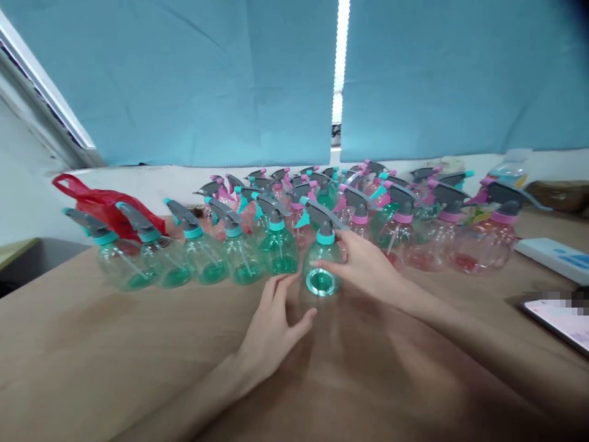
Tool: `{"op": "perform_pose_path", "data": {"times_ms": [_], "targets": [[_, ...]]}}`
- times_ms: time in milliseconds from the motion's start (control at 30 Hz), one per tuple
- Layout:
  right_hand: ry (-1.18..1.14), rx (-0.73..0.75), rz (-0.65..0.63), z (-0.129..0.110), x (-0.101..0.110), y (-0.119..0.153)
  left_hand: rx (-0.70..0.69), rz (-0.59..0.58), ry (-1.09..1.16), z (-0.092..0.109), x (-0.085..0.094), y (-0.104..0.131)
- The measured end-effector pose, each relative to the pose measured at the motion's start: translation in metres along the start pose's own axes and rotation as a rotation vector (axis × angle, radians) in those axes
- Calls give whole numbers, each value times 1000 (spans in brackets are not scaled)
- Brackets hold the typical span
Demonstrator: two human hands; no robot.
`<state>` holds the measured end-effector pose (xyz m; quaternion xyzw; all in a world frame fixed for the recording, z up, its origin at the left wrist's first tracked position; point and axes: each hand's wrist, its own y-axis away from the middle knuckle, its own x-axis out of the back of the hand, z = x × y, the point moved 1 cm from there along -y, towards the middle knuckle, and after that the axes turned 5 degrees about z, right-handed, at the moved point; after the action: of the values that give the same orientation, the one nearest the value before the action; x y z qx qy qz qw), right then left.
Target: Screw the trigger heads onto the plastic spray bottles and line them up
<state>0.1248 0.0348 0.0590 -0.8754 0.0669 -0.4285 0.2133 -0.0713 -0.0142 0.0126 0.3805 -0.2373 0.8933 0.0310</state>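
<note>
Spray bottle with a teal collar is standing on the table, before rows of pink- and teal-trimmed bottles. The right hand's fingers are clasping its side; the left hand is hovering just beside it, thumb and fingers spread apart.

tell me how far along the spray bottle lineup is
Looks done: five teal-collared bottles stand left of the held one, pink-collared bottles stand to the right, all with sprayer heads on. In hand: one teal-collared bottle, sprayer on, in the right hand; the left hand is open beside it. Left: probably just releasing that bottle; I can't tell beyond that.
</note>
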Motion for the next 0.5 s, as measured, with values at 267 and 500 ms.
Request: {"op": "perform_pose_path", "data": {"times_ms": [267, 500], "targets": [[-57, 147, -183, -5, 44, 36, -46, -151, 165, 26, -24, -8], [-584, 101, -296, 13, 46, 22, -155, -199, 117, 42, -33, -10]]}}
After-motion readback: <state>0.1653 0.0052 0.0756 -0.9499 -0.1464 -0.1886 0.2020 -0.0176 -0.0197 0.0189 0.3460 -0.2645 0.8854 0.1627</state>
